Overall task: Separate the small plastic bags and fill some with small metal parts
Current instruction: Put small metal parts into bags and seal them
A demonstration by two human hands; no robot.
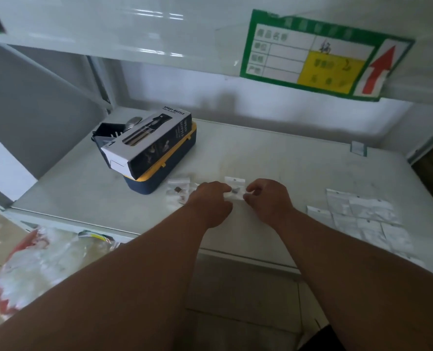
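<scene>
Both hands pinch one small bag (234, 192) at frame centre, left hand (210, 201) on its left edge, right hand (268, 198) on its right. Filled bags (178, 191) lie nearest the left hand; empty bags (362, 216) lie lower right.

Navy box (159, 158) with yellow rim, black-and-white carton (147, 140), green-bordered label (321, 57) with red arrow.
</scene>
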